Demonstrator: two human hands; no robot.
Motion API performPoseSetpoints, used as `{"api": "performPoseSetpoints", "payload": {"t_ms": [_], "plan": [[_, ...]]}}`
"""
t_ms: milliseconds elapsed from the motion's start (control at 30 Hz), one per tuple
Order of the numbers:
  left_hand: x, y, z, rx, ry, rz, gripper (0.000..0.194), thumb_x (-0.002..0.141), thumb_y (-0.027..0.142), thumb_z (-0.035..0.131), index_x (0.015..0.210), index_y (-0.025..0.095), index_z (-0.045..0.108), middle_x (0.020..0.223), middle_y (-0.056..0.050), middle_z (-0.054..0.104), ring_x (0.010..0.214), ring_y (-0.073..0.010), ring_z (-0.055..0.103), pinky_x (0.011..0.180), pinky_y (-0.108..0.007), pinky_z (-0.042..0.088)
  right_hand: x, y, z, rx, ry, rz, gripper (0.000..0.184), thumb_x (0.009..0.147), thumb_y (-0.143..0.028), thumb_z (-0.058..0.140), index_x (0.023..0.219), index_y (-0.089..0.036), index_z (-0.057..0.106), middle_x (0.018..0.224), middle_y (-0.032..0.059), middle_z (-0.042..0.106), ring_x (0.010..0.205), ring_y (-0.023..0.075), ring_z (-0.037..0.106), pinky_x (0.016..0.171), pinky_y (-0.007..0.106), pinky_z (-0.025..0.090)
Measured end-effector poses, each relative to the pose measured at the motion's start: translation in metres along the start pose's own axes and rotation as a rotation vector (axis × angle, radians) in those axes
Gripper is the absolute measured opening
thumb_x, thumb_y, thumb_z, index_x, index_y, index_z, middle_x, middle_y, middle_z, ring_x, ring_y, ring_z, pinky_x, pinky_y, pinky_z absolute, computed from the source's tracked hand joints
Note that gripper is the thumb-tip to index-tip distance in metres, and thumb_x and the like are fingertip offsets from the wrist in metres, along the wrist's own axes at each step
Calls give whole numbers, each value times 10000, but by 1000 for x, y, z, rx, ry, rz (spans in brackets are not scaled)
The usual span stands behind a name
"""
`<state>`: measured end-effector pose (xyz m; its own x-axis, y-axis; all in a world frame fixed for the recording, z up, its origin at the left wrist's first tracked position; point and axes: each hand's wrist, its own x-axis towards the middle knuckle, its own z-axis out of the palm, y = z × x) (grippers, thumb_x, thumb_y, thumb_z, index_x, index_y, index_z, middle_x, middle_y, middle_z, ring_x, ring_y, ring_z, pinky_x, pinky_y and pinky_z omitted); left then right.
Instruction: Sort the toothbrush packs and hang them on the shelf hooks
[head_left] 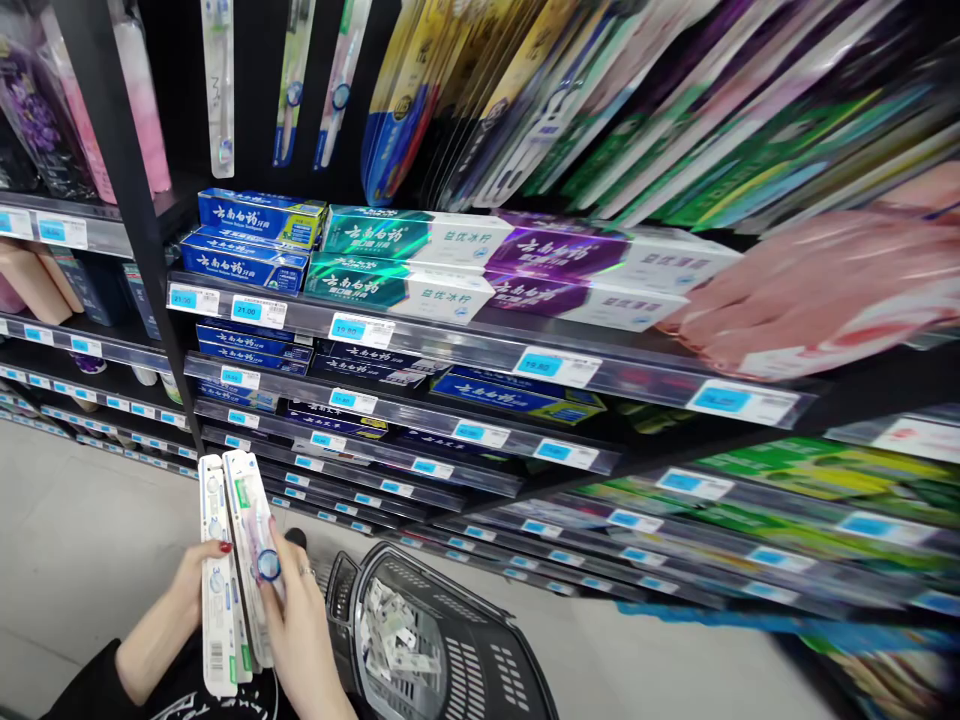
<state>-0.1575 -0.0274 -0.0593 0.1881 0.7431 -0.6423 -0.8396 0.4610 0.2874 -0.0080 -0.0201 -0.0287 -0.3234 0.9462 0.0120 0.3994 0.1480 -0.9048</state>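
Low in the view, my left hand (189, 585) is closed on a white toothbrush pack (217, 640), with its red-nailed thumb on the pack's edge. My right hand (301, 615) wraps round a second toothbrush pack (251, 515), which has a clear front and a round blue mark. Both packs stand nearly upright side by side, close together and slightly fanned at the top. A black shopping basket (480, 640) is to the right of my right hand. Inside it lie many small white and green paper pieces (394, 640).
Toothpaste boxes (409, 238) in blue, green and purple line the shelf (450, 335) ahead. Toothbrush packs (219, 90) hang above them. Pink bottles (141, 110) stand on the left shelving. A smeared pinkish shape (817, 285) at the right is too blurred to identify.
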Motion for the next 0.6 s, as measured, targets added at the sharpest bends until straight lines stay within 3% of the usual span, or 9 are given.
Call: {"api": "performPoseSetpoints", "payload": {"t_ms": [100,233,433,533,600], "plan": [[0,0,2,-2,23,0,238,584,97,526,765,36,667,642,-131,719,583,-251,656,728,-397,483,3,7,0,16,48,66,598,746,-119,459,1322,-213,332,1081,71,575,1003,209,550,854,334,450],[-1,-1,6,-1,50,10,257,578,92,523,786,26,659,638,-141,716,594,-276,658,754,-441,473,6,10,-3,42,43,80,458,720,-124,483,1171,-202,498,1059,62,600,978,205,565,852,322,446],[-4,2,3,32,134,43,167,591,84,522,703,81,645,575,-96,703,547,-251,652,703,-408,501,4,10,-5,235,176,167,441,726,-162,503,1165,-183,469,962,53,627,804,180,606,720,288,479],[-5,8,0,68,193,75,191,592,95,531,751,110,634,587,-79,702,546,-260,651,672,-430,511,0,42,-16,273,292,257,448,769,-266,485,1203,-173,425,983,63,620,717,160,606,654,270,481],[-5,14,1,93,222,104,278,579,93,542,842,120,627,602,-74,702,564,-276,655,659,-447,515,-11,80,-31,150,405,378,452,767,-331,480,1185,-164,446,1063,83,600,837,186,602,716,278,470]]}}
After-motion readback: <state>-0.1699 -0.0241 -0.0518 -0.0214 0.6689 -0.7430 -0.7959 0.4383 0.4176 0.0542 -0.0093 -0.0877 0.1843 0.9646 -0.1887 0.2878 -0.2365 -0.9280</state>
